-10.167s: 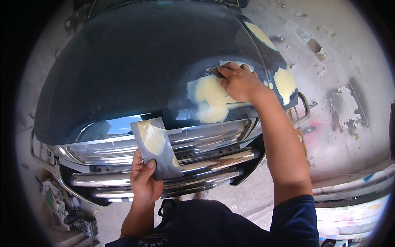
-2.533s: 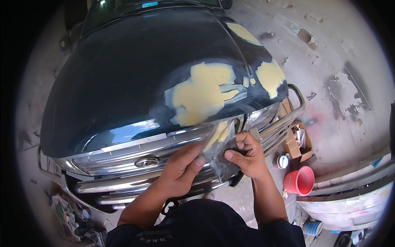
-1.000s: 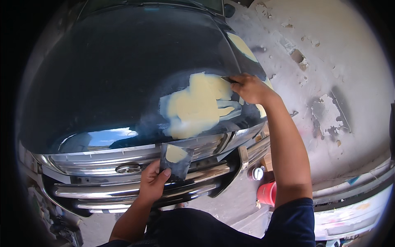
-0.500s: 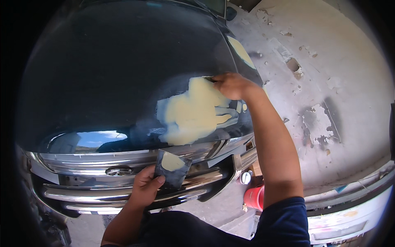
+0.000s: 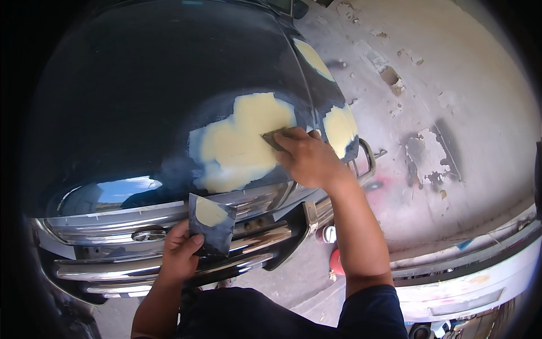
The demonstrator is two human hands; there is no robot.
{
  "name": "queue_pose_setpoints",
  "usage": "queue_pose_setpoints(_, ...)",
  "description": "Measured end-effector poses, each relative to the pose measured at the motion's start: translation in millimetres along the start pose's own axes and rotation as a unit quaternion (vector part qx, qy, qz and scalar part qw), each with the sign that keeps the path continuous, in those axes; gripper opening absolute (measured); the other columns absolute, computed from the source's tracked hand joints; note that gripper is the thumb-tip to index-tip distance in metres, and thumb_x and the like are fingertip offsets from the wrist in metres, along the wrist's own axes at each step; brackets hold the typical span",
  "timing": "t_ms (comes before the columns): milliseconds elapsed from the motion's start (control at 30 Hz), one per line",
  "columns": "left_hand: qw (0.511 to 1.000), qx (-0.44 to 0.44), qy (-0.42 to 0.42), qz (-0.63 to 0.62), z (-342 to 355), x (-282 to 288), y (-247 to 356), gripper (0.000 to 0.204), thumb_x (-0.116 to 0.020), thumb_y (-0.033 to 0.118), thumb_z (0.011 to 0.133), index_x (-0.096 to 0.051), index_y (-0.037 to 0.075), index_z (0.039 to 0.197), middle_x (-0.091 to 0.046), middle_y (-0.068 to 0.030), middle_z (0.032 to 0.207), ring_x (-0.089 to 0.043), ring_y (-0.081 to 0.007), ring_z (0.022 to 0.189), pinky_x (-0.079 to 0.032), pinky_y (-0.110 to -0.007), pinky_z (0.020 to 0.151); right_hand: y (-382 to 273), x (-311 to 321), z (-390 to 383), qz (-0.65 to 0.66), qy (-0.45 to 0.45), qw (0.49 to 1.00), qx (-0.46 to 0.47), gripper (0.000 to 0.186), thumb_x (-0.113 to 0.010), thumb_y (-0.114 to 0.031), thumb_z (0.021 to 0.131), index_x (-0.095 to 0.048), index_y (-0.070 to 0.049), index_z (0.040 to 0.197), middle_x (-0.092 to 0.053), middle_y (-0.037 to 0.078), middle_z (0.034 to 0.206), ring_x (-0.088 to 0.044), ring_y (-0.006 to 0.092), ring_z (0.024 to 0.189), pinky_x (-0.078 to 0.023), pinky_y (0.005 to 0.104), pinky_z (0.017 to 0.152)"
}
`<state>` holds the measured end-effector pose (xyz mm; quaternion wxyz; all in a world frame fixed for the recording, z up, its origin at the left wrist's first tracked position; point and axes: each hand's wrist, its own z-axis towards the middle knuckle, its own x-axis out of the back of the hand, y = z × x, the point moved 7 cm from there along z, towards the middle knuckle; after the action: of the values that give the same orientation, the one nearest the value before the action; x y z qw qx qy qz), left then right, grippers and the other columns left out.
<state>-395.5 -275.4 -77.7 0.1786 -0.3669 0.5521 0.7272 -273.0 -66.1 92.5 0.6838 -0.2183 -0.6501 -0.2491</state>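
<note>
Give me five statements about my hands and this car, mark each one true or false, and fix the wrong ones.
1. The left hand holds a dark flat palette with cream paste on it. True.
2. The right hand is empty. False: it grips a small dark spreader at the large cream patch.
3. The hood is white. False: it is dark.
4. A smaller cream patch lies on the fender. True.
5. The left hand covers the oval grille emblem. False: the emblem shows left of that hand.

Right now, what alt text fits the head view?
A person's right hand holds a dark spreader at a pale yellow patch on a dark car hood. The left hand holds a dark plate bearing yellow paste, in front of chrome bars.
</note>
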Motion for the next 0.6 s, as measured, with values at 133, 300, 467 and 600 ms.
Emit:
queue_pose_setpoints(133,1.0,-0.006,-0.002,0.013,-0.4,1.1,0.9,0.04,-0.055,0.0,0.087,-0.051,-0.005,0.126,-0.062,-0.0136,0.117,-0.058,-0.02,0.109,-0.041,-0.033,0.097,-5.5,-3.2,-29.4,-0.005,0.041,0.999,0.0,0.04,-0.056,-0.024,0.088,-0.057,-0.008,0.124,-0.052,0.015,0.126,-0.053,0.0428,0.106,-0.044,0.0478,0.091)
queue_pose_setpoints(300,1.0,-0.004,0.003,0.001,-1.0,2.3,0.8,0.041,-0.055,0.0,0.087,-0.05,-0.005,0.127,-0.061,-0.014,0.119,-0.058,-0.0204,0.109,-0.041,-0.034,0.097,-12.3,-15.9,-56.4,0.004,0.087,0.996,0.013,0.042,-0.06,-0.024,0.086,-0.057,-0.01,0.125,-0.051,0.015,0.127,-0.051,0.0425,0.104,-0.046,0.0489,0.087)
queue_pose_setpoints(467,0.999,-0.011,0.017,-0.028,-0.7,-1.1,4.5,0.042,-0.053,0.0,0.087,-0.048,-0.004,0.129,-0.06,-0.0136,0.12,-0.057,-0.0218,0.111,-0.042,-0.036,0.098,-20.0,-27.3,-79.4,-0.015,0.127,0.992,0.007,0.043,-0.062,-0.025,0.085,-0.057,-0.01,0.125,-0.048,0.013,0.129,-0.049,0.0385,0.106,-0.045,0.0487,0.086)
queue_pose_setpoints(600,0.997,-0.007,0.049,-0.064,1.9,-11.4,7.2,0.044,-0.053,0.003,0.088,-0.046,0.001,0.132,-0.059,-0.0117,0.121,-0.057,-0.0222,0.112,-0.045,-0.038,0.097,-23.3,-35.8,-97.5,-0.022,0.136,0.99,-0.007,0.045,-0.064,-0.024,0.083,-0.057,-0.008,0.125,-0.047,0.014,0.131,-0.048,0.0359,0.106,-0.044,0.0489,0.086)
